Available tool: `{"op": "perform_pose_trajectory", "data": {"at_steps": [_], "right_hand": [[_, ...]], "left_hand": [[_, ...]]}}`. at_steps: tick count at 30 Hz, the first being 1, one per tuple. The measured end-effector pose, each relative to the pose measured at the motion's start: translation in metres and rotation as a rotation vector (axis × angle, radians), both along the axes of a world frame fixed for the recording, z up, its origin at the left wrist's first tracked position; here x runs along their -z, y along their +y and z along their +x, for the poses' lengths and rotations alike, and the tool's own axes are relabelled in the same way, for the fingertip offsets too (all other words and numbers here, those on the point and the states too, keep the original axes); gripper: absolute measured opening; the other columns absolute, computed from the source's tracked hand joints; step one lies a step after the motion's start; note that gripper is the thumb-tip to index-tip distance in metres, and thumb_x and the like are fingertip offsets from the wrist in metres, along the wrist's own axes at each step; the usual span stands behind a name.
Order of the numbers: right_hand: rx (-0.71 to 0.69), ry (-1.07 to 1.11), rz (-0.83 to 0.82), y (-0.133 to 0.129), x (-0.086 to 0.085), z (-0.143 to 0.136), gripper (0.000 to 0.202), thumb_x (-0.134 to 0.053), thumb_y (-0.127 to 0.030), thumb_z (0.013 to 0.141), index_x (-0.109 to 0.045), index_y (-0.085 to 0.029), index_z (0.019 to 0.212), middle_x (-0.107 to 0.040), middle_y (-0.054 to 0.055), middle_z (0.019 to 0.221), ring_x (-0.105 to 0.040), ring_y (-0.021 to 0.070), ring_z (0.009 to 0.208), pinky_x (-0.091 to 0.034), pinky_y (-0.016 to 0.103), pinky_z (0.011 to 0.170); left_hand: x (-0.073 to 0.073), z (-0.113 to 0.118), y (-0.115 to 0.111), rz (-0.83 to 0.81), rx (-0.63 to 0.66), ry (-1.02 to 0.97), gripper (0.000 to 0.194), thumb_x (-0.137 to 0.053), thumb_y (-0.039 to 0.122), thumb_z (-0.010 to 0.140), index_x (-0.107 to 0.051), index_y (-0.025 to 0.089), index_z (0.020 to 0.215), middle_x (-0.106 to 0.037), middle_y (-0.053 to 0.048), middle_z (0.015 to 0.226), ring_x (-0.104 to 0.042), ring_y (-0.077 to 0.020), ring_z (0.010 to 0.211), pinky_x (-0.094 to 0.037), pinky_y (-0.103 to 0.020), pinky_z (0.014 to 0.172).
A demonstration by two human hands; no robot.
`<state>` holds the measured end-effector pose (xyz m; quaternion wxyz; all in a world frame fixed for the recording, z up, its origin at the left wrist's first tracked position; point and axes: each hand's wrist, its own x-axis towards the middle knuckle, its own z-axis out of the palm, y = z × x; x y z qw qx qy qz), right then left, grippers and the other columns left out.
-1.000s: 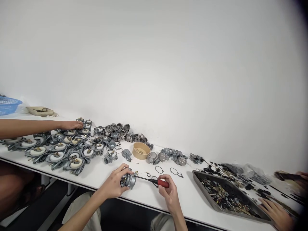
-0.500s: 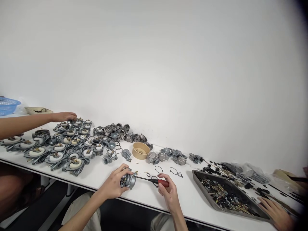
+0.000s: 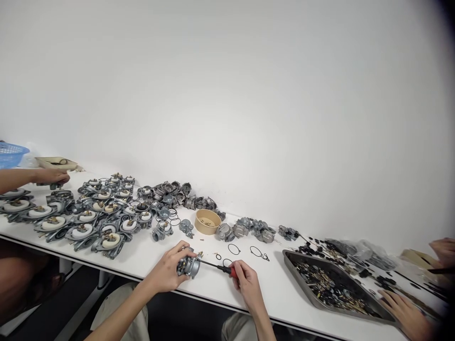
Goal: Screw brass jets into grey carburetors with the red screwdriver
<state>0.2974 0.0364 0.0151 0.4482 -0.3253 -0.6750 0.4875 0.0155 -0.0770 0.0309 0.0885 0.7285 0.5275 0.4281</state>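
Gripping a carburetor (image 3: 193,269) at the near edge of the white table (image 3: 213,296), the left hand (image 3: 168,271) has its fingers wrapped around the metal body, while the fingers of the right hand (image 3: 248,282) hold a red-handled screwdriver (image 3: 223,269), its tip reaching the carburetor's upper right side. Beyond stands a tan bowl (image 3: 206,229); a metal tray (image 3: 295,278) of small parts sits farther right.
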Motion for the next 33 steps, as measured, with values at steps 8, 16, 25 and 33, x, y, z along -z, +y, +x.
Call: {"op": "perform_pose_trajectory", "data": {"at_steps": [8, 16, 25, 33], "right_hand": [[-0.062, -0.017, -0.039, -0.002, -0.003, -0.001, 0.043, -0.058, -0.063, 0.09, -0.059, -0.02, 0.083, -0.047, -0.004, 0.062, -0.035, 0.0098, 0.048, -0.025, 0.023, 0.045], [-0.022, -0.045, -0.015, 0.001, -0.003, 0.0, 0.047, -0.062, -0.063, 0.087, -0.068, -0.017, 0.087, -0.047, -0.002, 0.063, -0.033, 0.0098, 0.05, -0.025, 0.024, 0.046], [-0.061, -0.03, -0.058, 0.002, -0.001, 0.0, 0.046, -0.068, -0.062, 0.082, -0.071, -0.016, 0.092, -0.052, 0.0, 0.068, -0.029, 0.0076, 0.048, -0.022, 0.023, 0.044], [-0.077, 0.034, -0.069, 0.007, 0.006, 0.004, 0.04, -0.077, -0.052, 0.079, -0.073, -0.015, 0.094, -0.045, -0.003, 0.061, -0.03, 0.0079, 0.052, -0.023, 0.022, 0.047]], "left_hand": [[-0.003, 0.0, 0.0, 0.028, -0.018, -0.021, 0.048, -0.077, 0.011, 0.068, -0.064, 0.026, 0.112, -0.059, -0.007, 0.122, -0.063, -0.0269, 0.11, -0.052, -0.033, 0.093], [-0.001, 0.0, 0.0, 0.029, -0.03, 0.007, 0.05, -0.077, 0.011, 0.068, -0.065, 0.028, 0.114, -0.058, -0.008, 0.129, -0.061, -0.0293, 0.119, -0.051, -0.035, 0.097], [-0.002, -0.001, 0.0, 0.004, -0.029, 0.002, 0.051, -0.075, 0.009, 0.068, -0.064, 0.028, 0.114, -0.057, -0.007, 0.127, -0.062, -0.0279, 0.116, -0.051, -0.034, 0.096], [-0.002, 0.0, 0.0, 0.016, 0.001, 0.004, 0.051, -0.076, 0.009, 0.069, -0.063, 0.028, 0.115, -0.056, -0.007, 0.125, -0.062, -0.0272, 0.113, -0.05, -0.034, 0.096]]}}
